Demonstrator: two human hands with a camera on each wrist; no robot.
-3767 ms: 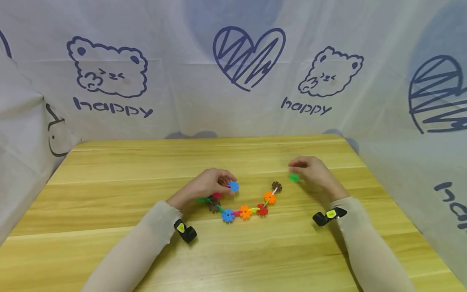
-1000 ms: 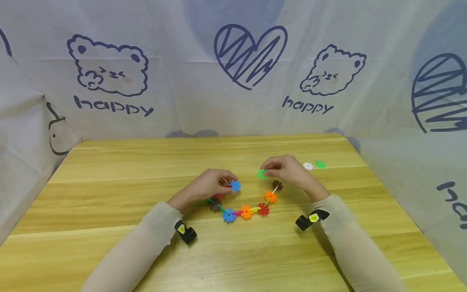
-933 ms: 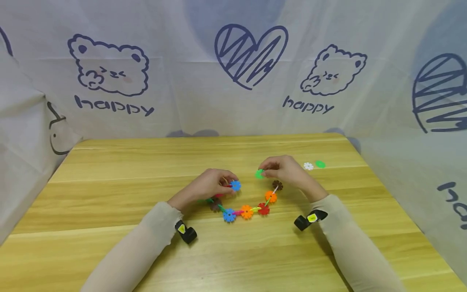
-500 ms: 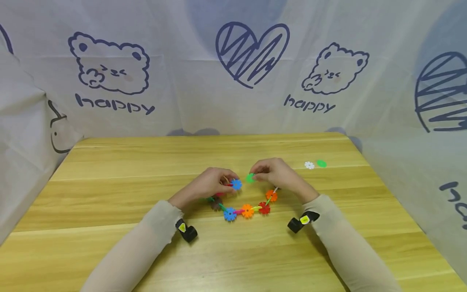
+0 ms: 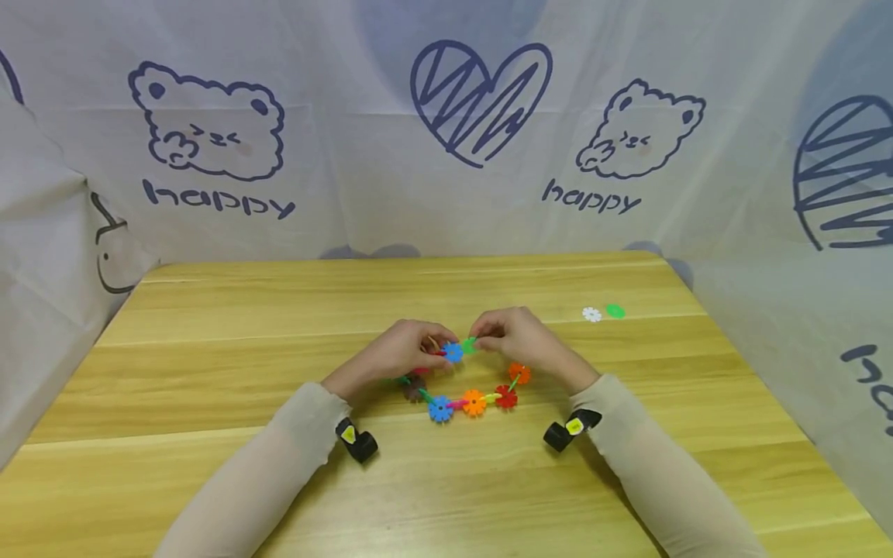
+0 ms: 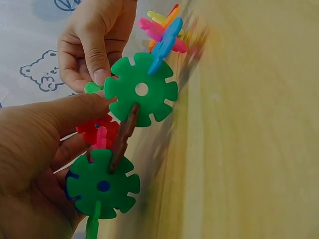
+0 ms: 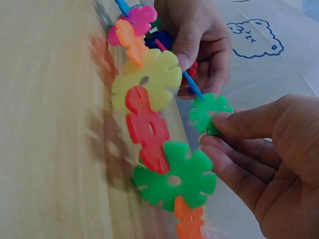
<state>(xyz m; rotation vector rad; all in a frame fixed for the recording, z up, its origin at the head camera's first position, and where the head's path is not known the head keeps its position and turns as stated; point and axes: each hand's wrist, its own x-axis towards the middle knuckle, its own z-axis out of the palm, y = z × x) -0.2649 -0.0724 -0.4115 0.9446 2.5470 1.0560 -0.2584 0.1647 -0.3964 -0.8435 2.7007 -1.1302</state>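
A chain of slotted, flower-shaped plastic discs (image 5: 474, 403) in several colours curves across the table. My left hand (image 5: 399, 349) pinches it near one end, where a blue disc (image 5: 453, 353) sticks out past the fingertips. Between thumb and fingers, my right hand (image 5: 519, 342) pinches a light green disc (image 7: 207, 113). That green disc's edge meets the blue disc's edge; whether their slots are engaged I cannot tell. Close to the left palm, a red disc (image 6: 97, 130) and a darker green disc (image 6: 102, 184) of the chain show in the left wrist view. The right hand hides the chain's other end.
A loose white disc (image 5: 591, 314) and a loose green disc (image 5: 615, 311) lie at the back right of the wooden table (image 5: 446, 496). Behind it hangs a white cloth (image 5: 335, 155) with printed bears and hearts.
The right hand has carried the light green disc leftward from the right side to the blue disc, exposing the loose white and green discs. The left hand has stayed nearly still.
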